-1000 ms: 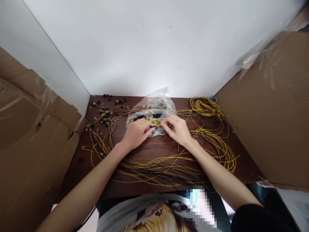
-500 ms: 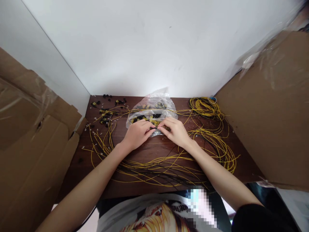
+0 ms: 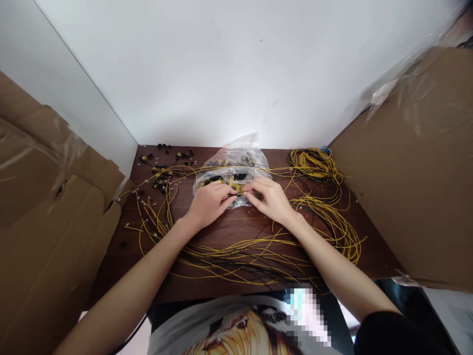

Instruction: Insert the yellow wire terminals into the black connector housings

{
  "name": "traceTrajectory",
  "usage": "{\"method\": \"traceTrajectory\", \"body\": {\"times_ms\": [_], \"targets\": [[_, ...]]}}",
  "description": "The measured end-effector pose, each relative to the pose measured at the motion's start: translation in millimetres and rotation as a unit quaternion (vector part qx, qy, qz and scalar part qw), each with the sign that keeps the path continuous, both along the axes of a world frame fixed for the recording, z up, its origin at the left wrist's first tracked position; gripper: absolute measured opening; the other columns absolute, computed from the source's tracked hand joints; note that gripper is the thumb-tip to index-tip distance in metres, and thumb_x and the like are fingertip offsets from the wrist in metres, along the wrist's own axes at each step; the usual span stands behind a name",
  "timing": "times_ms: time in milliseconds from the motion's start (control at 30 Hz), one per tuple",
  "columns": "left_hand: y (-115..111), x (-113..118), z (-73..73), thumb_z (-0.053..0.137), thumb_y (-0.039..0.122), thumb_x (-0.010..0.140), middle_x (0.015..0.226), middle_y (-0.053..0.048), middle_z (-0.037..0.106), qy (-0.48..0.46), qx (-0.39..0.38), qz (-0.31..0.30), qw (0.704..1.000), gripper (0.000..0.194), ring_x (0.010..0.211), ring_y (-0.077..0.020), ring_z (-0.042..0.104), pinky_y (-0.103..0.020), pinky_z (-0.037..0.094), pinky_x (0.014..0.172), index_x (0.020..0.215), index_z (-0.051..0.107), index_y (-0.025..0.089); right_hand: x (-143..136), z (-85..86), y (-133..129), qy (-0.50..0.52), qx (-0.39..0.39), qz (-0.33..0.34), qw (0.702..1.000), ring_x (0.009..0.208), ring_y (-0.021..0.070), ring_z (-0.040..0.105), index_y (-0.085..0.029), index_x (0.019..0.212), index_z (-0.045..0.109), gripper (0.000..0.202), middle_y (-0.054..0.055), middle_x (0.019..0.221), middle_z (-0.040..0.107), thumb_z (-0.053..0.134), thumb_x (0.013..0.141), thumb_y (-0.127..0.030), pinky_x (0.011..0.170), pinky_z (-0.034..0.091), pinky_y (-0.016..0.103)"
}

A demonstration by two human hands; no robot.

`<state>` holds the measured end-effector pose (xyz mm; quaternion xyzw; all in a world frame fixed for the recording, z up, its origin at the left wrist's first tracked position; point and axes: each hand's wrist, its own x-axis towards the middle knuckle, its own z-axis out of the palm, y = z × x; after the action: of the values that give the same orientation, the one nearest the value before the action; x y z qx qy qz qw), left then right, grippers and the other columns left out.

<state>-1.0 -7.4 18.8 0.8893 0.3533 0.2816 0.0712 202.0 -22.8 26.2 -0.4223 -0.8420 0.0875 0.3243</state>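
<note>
My left hand [image 3: 212, 201] and my right hand [image 3: 269, 199] meet over the front of a clear plastic bag [image 3: 253, 143], thumbs and forefingers pinched with a small gap between. A thin dark wire [image 3: 232, 195] shows at the left fingertips, and a thin yellowish piece of it seems to run to the right fingertips. Its exact ends are hidden by the fingers. Black and yellow connector-like parts [image 3: 212, 180] lie in the bag, just beyond my hands. Long yellow wires [image 3: 236, 167] cross the bag from side to side.
Loose yellow and black wires [image 3: 229, 249] curve across the brown table [image 3: 221, 293] under my forearms. A coiled yellow bundle [image 3: 310, 165] lies at back right. Small black and yellow parts [image 3: 160, 171] are scattered at back left. Cardboard [image 3: 417, 167] flanks both sides; a white wall [image 3: 236, 74] rises behind.
The fingertips have drawn slightly apart, showing more of the thin piece between them. At far left, a yellow wire end now reaches farther left, over the cardboard edge.
</note>
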Motion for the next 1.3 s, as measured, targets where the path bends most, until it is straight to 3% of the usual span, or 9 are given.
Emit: {"method": "traceTrajectory", "body": {"times_ms": [133,300,533,733,900,1133,1300], "targets": [[-0.1,0.6,-0.3,0.051,0.024,0.087,0.077,-0.004,0.065,0.004,0.014,-0.026,1.000,0.016,0.074,-0.0164,0.054,-0.027,0.042,0.067,0.088,0.064,0.015,-3.8,-0.7,-2.1,-0.009,-0.012,0.031,0.999,0.078,0.0168,0.056,-0.019,0.089,0.063,0.014,0.004,0.083,0.064,0.051,0.088,-0.026,0.074,0.044,0.031],[1.3,-0.8,4.4,0.054,0.025,0.085,0.074,-0.003,0.062,0.021,0.034,-0.024,0.999,0.028,0.080,-0.0199,0.051,-0.032,0.041,0.074,0.112,0.058,0.016,-4.9,-1.0,-2.8,0.019,-0.021,0.015,0.999,0.072,0.0158,0.054,-0.018,0.079,0.060,0.013,0.003,0.076,0.061,0.050,0.086,-0.022,0.069,0.043,0.029],[9.9,-13.0,9.3,0.053,0.023,0.085,0.095,-0.007,0.062,-0.001,0.102,0.093,0.990,0.014,0.094,-0.0234,0.047,-0.039,0.038,0.081,0.089,0.066,0.019,-6.0,3.6,-4.8,0.165,-0.054,-0.002,0.985,0.063,0.0126,0.052,-0.017,0.071,0.055,0.010,0.001,0.068,0.057,0.053,0.082,-0.019,0.061,0.041,0.025],[19.9,-23.4,9.6,0.054,0.024,0.085,0.093,-0.007,0.062,-0.041,0.110,0.136,0.984,0.013,0.094,-0.0231,0.048,-0.040,0.040,0.081,0.083,0.065,0.018,-0.9,3.1,0.1,0.347,-0.092,-0.031,0.933,0.059,0.0114,0.048,-0.020,0.079,0.050,0.014,-0.001,0.065,0.052,0.052,0.086,-0.032,0.058,0.041,0.026],[21.2,-24.5,9.6,0.055,0.023,0.084,0.093,-0.007,0.063,-0.056,0.108,0.132,0.984,0.011,0.094,-0.0228,0.048,-0.040,0.039,0.081,0.084,0.064,0.018,2.2,-0.2,8.1,0.469,-0.058,-0.072,0.878,0.050,0.0107,0.044,-0.024,0.083,0.039,0.017,-0.005,0.057,0.045,0.044,0.090,-0.039,0.051,0.039,0.024],[20.5,-24.4,9.6,0.050,0.022,0.087,0.088,-0.006,0.065,-0.046,0.107,0.144,0.983,0.013,0.092,-0.0230,0.051,-0.039,0.039,0.080,0.086,0.062,0.018,2.8,1.6,12.3,0.507,0.003,-0.114,0.854,0.044,0.0096,0.039,-0.027,0.086,0.030,0.023,-0.007,0.058,0.038,0.033,0.093,-0.049,0.045,0.036,0.022],[20.9,-25.2,9.9,0.047,0.025,0.089,0.080,-0.006,0.065,-0.055,0.122,0.155,0.979,0.018,0.084,-0.0218,0.052,-0.037,0.039,0.077,0.086,0.063,0.017,6.7,7.5,13.7,0.554,0.036,-0.136,0.820,0.041,0.0084,0.037,-0.026,0.084,0.028,0.027,-0.008,0.057,0.036,0.034,0.091,-0.051,0.041,0.031,0.021]]}}
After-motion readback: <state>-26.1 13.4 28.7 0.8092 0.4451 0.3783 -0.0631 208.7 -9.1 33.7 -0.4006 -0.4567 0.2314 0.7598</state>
